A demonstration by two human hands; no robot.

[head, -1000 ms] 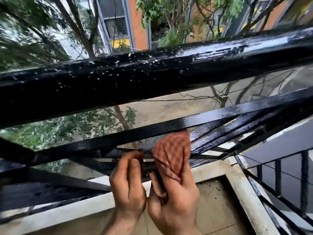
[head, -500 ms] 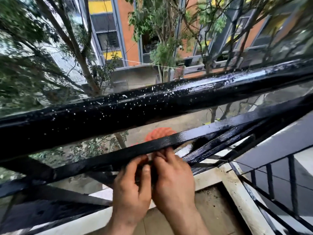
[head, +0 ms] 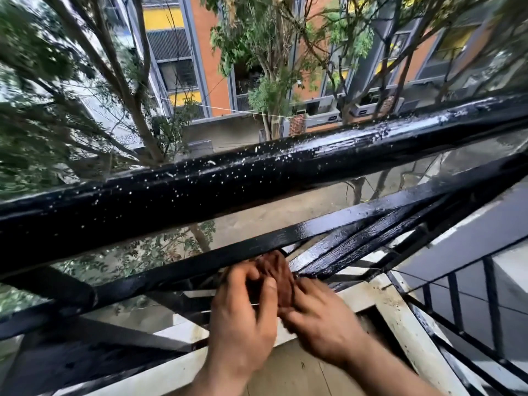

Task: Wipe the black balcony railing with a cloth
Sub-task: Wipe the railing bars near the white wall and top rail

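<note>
— Two hands in our entry, both blurred. What do we list as hard to read?

— The left hand (head: 243, 324) and right hand (head: 320, 318) are smeared at the fingers, so we cannot count which fingertips meet. The cloth (head: 275, 277), reddish-brown, shows only as a bunched strip between them; its lower part is hidden behind the hands and any pattern on it is lost to blur. Both forearms are cut off at the bottom edge.

— And the black balcony railing (head: 257, 184)?

— Its thick top rail crosses the whole view, speckled with pale drops, both ends running out of the frame. A thinner flat bar (head: 200, 267) lies below it, and its underside is hidden where the cloth tucks up beneath it.

— State of the hands?

— We note the left hand half curled, thumb raised, fingers bent round the cloth from the left. The right hand lies lower and flatter, fingers drawn together and pressing on the cloth from the right. Both are touching the cloth; neither is spread wide.

— Location of the cloth?

— Just under the flat bar, against the crossing slats (head: 351, 247), above the white ledge (head: 397, 318).
</note>
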